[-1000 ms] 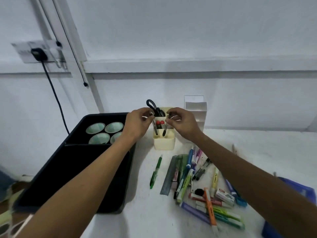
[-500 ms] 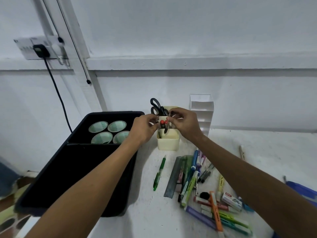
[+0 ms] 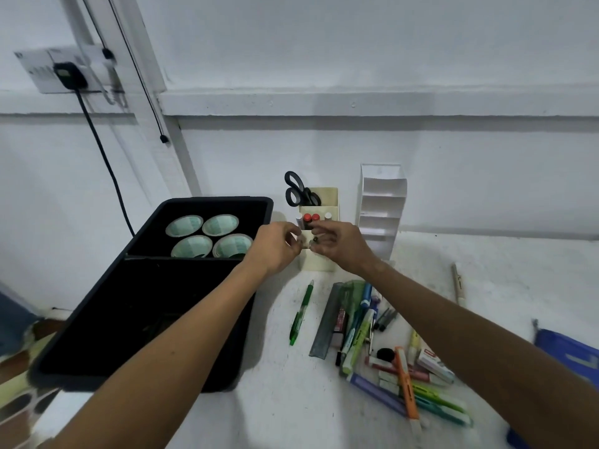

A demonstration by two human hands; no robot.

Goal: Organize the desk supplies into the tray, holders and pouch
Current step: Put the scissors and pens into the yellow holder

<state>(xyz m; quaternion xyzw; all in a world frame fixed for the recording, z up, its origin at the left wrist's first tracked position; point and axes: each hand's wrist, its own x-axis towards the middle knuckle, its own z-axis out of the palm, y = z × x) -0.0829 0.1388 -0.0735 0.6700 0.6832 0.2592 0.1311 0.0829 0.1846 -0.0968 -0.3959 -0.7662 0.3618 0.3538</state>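
A cream tiered holder (image 3: 319, 264) stands at the back of the white desk, with black scissors (image 3: 299, 191) in its rear slot and red-capped markers (image 3: 311, 218) in the middle one. My left hand (image 3: 277, 246) and my right hand (image 3: 338, 249) meet over its low front slot. Each pinches the top of a dark pen (image 3: 313, 243) that is sunk into that slot. Most of both pens is hidden by my fingers. The black tray (image 3: 194, 319) lies to the left. A blue pouch (image 3: 570, 351) sits at the right edge.
Several tape rolls (image 3: 210, 236) fill the tray's far compartment. A white tiered holder (image 3: 382, 202) stands right of the cream one. A green pen (image 3: 301, 314), a ruler (image 3: 325, 322) and a heap of markers and highlighters (image 3: 398, 367) lie in front. A pale pen (image 3: 457, 283) lies apart.
Both hands have dropped from the holder's middle tier to its front slot, and the two pens have gone down into it. The camera has shifted, moving the scene slightly rightward.
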